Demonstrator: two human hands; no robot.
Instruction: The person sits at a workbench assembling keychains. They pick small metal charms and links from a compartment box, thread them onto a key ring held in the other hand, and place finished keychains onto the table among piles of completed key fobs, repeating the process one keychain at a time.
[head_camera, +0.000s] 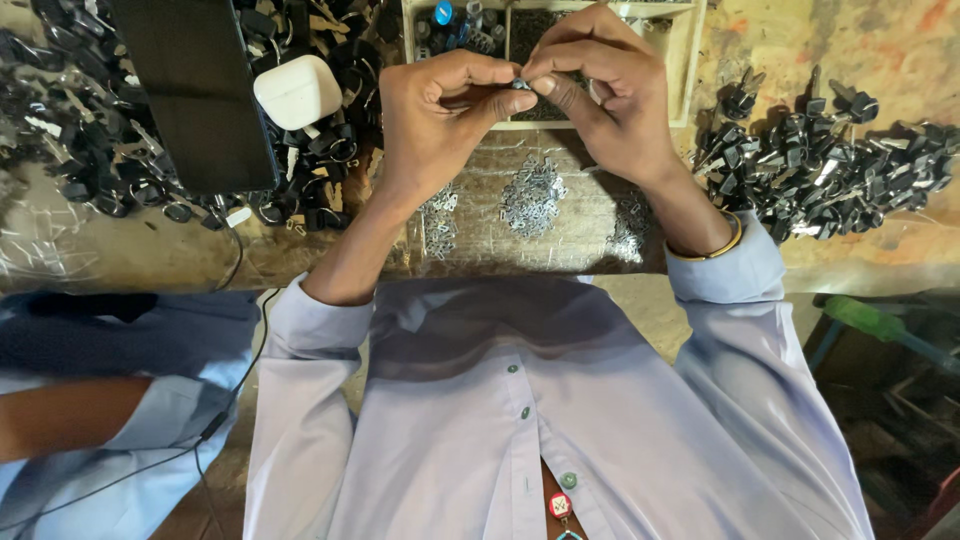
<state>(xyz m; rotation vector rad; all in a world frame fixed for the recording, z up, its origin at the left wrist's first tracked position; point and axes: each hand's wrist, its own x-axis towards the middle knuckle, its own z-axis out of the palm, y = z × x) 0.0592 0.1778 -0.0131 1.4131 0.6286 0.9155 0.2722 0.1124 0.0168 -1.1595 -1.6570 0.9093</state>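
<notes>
My left hand (440, 120) and my right hand (600, 90) meet above the workbench, fingertips pinched together on a tiny metal part (520, 85). The part is mostly hidden by my fingers. Below my hands lie three small heaps of shiny metal pieces (533, 195) on the bench top. A gold bangle (712, 250) circles my right wrist. Both sleeves are light blue.
A pale compartment tray (690, 60) stands behind my hands. Heaps of black key parts lie at left (320, 150) and right (830, 160). A white earbud case (298, 90) rests beside a dark phone (195, 90). Another person's arm (70, 415) is at lower left.
</notes>
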